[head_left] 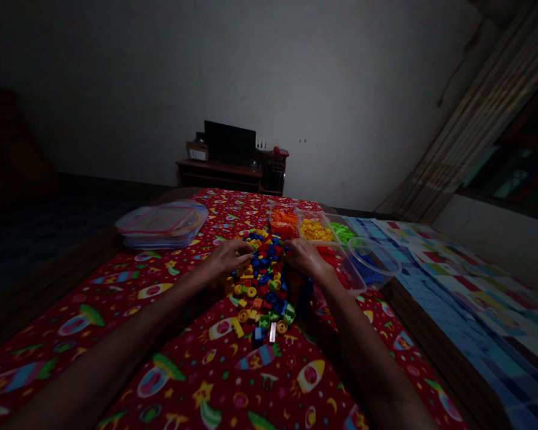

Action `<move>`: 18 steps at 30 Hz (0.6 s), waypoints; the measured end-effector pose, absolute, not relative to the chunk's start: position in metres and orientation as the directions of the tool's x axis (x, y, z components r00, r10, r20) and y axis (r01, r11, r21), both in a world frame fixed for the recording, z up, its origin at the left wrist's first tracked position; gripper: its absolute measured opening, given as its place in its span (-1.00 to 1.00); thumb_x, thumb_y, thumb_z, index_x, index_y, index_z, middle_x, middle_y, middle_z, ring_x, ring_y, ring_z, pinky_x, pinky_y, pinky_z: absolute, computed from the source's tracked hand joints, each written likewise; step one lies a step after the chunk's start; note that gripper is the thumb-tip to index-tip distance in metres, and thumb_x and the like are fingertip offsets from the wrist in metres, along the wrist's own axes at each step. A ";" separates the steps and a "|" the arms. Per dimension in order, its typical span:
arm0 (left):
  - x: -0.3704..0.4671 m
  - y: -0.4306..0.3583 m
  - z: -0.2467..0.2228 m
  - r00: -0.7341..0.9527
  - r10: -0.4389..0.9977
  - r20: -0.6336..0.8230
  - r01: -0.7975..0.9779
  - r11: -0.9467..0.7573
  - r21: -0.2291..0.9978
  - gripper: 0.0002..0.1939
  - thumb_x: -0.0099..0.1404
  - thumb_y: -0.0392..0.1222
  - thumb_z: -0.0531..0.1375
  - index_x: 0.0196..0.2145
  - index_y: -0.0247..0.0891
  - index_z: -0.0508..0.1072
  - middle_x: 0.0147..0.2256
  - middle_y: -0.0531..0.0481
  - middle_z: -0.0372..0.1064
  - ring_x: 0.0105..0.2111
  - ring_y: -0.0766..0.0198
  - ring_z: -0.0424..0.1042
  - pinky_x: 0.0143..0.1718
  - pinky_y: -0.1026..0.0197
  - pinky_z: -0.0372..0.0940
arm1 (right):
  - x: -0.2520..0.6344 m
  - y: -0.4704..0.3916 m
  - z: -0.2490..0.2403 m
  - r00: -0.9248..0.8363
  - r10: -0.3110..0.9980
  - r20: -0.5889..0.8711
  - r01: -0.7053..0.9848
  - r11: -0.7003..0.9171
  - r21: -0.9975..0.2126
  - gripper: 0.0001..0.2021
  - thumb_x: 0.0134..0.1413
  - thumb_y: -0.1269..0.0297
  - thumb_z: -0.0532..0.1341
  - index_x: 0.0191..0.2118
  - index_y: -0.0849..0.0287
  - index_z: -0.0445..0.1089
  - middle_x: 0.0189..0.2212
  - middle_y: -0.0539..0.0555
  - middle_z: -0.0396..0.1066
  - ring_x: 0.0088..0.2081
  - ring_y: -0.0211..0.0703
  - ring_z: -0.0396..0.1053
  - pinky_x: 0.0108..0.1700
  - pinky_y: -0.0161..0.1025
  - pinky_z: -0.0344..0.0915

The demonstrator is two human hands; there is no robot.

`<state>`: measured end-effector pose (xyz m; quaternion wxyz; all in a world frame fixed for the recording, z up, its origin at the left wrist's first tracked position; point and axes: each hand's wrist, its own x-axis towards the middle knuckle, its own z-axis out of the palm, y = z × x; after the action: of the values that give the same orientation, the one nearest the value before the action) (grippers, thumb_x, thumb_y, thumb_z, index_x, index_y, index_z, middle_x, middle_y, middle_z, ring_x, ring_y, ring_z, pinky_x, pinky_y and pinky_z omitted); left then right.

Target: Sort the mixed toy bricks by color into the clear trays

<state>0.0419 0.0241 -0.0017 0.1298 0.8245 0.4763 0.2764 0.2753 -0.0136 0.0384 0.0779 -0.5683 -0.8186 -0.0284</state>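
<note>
A pile of mixed toy bricks (pixel 262 278) in blue, yellow, red and green is spread on a red patterned cloth (pixel 183 334). My left hand (pixel 231 257) reaches over the pile's left edge, thumb and fingers apart around a small gap. At the upper right of the pile is my right hand (pixel 302 257), its fingers curled down; whether it holds a brick is hidden. Just beyond and to the right stand clear containers of sorted bricks: orange bricks (pixel 284 221), yellow bricks (pixel 316 230), green bricks (pixel 342 233), red bricks (pixel 334 263) and blue bricks (pixel 367 272).
Stacked clear lids (pixel 164 224) lie on the cloth at the left. Blue checked bedding (pixel 434 298) extends to the right beyond a wooden edge (pixel 439 346). Against the back wall is a desk (pixel 219 170) with a dark monitor (pixel 230 142).
</note>
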 end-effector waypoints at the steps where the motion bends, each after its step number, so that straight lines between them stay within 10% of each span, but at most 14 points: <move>1: 0.041 0.026 -0.003 0.396 0.850 0.348 0.723 -0.522 0.453 -0.72 0.12 -0.06 0.13 -0.32 -0.21 0.57 -0.26 -0.07 0.53 -0.26 0.12 0.48 -0.16 0.16 0.34 | 0.276 -0.013 0.038 -0.351 0.924 0.150 0.929 0.364 -0.065 -0.66 0.14 0.41 0.14 0.04 0.27 0.40 -0.08 0.26 0.44 -0.04 -0.04 0.36 -0.02 -0.24 0.21; 18: 0.044 0.019 -0.008 0.331 0.896 0.295 0.764 -0.439 0.473 -0.50 0.13 -0.04 0.16 0.01 -0.24 0.48 -0.01 -0.14 0.47 -0.06 -0.01 0.46 -0.01 0.07 0.31 | 0.318 0.012 0.046 -0.194 0.944 0.268 0.526 0.330 -0.784 -0.68 0.01 0.36 0.14 -0.13 0.29 0.52 -0.32 0.12 0.52 -0.33 -0.15 0.44 -0.28 -0.25 0.35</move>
<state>0.0440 0.0191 -0.0083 0.1255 0.8062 0.5147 0.2634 0.3175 0.0116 0.0460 0.3795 -0.5089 -0.7219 0.2755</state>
